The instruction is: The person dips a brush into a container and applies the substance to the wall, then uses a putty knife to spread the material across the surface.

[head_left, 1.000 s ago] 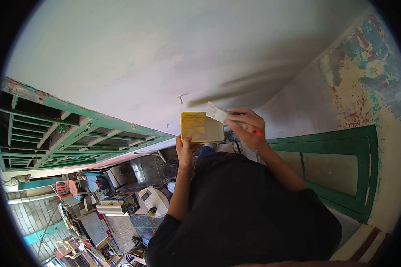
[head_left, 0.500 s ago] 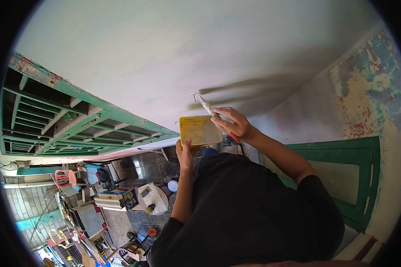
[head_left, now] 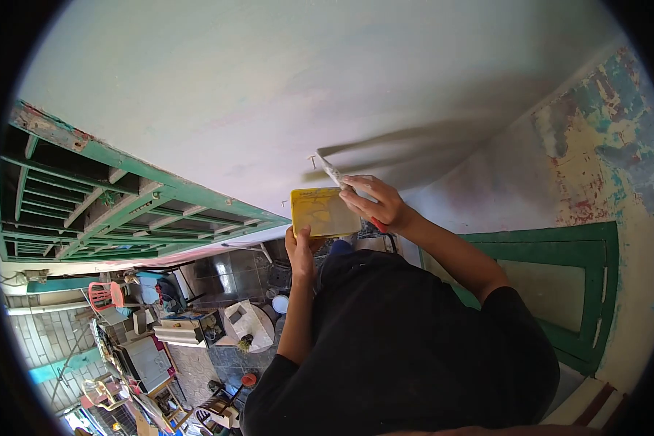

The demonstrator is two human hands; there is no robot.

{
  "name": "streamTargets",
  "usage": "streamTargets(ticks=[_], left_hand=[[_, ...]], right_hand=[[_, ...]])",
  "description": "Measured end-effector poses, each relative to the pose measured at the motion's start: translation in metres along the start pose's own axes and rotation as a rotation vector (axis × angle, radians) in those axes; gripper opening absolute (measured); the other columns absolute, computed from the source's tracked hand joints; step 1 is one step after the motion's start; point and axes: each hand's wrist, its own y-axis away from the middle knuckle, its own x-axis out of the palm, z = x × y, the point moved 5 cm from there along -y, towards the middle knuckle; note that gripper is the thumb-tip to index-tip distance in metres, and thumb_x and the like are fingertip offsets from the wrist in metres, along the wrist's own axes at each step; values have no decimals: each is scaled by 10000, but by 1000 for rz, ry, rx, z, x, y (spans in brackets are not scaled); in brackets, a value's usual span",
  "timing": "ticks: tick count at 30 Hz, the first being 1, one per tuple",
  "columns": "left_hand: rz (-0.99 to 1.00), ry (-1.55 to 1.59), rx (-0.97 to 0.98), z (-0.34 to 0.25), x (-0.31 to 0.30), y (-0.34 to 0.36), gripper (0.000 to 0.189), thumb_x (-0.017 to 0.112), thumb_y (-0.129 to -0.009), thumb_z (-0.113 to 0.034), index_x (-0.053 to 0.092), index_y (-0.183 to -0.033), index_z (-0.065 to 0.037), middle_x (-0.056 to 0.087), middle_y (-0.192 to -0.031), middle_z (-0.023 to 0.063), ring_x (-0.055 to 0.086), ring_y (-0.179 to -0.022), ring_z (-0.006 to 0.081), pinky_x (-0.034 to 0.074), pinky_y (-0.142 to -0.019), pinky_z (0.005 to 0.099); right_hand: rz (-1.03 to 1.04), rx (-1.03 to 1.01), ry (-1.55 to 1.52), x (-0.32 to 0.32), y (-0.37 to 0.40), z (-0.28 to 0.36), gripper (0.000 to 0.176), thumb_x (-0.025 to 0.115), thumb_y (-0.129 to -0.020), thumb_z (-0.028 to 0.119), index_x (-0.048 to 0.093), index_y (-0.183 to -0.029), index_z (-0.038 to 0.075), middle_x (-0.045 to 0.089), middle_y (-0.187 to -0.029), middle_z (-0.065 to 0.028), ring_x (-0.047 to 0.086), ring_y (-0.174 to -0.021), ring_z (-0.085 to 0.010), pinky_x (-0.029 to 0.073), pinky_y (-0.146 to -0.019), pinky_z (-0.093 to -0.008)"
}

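- Against the pale wall (head_left: 254, 94), my right hand (head_left: 380, 205) is closed around a putty knife (head_left: 333, 173), with the blade tip touching the plaster.
- My left hand (head_left: 300, 251) sits just below it and grips the near edge of a yellow putty board (head_left: 321, 212), thumb on its face.
- The knife crosses the board's upper right corner.
- A green louvred frame (head_left: 123, 211) runs to my left, and a green door (head_left: 559, 283) is to my right.
- A cluttered tiled floor (head_left: 225, 276) lies far below.
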Motion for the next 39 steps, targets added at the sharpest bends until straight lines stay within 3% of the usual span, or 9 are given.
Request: streamTargets(ticks=[4, 7, 9, 15, 20, 29, 35, 39], left_hand=[[24, 31, 19, 3, 0, -4, 458, 638, -951, -281, 484, -1252, 28, 610, -1146, 167, 695, -963, 280, 620, -826, 413], [34, -50, 12, 1, 0, -3, 521, 613, -948, -388, 498, -1328, -50, 627, -1216, 143, 677, -1062, 280, 580, -905, 425], [14, 36, 30, -3, 1, -1, 472, 640, -949, -284, 474, -1263, 27, 608, -1147, 164, 690, -955, 272, 618, -830, 410], [32, -14, 8, -1, 4, -7, 473, 639, -948, -276, 467, -1260, 35, 608, -1141, 169, 693, -958, 274, 617, -841, 409], [15, 19, 20, -5, 4, -3, 469, 641, -950, -276, 467, -1257, 33, 612, -1129, 165, 694, -944, 266, 618, -827, 402], [39, 18, -5, -3, 8, -6, 444, 637, -954, -269, 473, -1246, 23, 613, -1124, 150, 692, -929, 260, 617, -823, 398], [34, 8, 41, -1, 0, -3, 456, 633, -956, -269, 467, -1260, 27, 597, -1147, 152, 679, -979, 260, 614, -829, 411], [58, 0, -15, 5, 6, -4, 438, 623, -960, -272, 472, -1260, 8, 596, -1164, 151, 673, -1002, 270, 609, -849, 430]], right_hand=[[28, 2, -24, 3, 6, -6, 363, 809, -764, -37, 695, -1105, 13, 654, -1185, -190, 708, -1011, -346, 615, -825, -405], [38, 14, 13, -8, 13, -6, 359, 794, -787, -24, 679, -1126, 8, 644, -1201, -199, 706, -1017, -350, 619, -835, -410], [39, 18, 42, -9, 12, -3, 354, 779, -807, -11, 666, -1143, 5, 634, -1218, -206, 703, -1020, -354, 618, -843, -415], [48, -33, -21, 3, -5, 0, 337, 783, -793, -16, 684, -1114, -4, 643, -1213, -199, 703, -1023, -345, 617, -839, -414], [-36, 48, 184, -26, 19, -10, 337, 784, -795, -13, 690, -1119, -9, 655, -1194, -200, 706, -1014, -349, 620, -814, -414], [-13, -7, 34, -3, 4, 0, 318, 763, -814, -18, 682, -1121, -7, 654, -1175, -204, 702, -1033, -356, 619, -844, -413], [-178, 201, 303, -42, 43, -10, 338, 763, -797, -20, 690, -1126, 12, 657, -1188, -214, 705, -1000, -348, 612, -815, -401], [-92, 33, 95, -11, 8, 19, 320, 792, -795, 1, 707, -1103, 18, 663, -1186, -200, 705, -1023, -337, 628, -805, -379]])
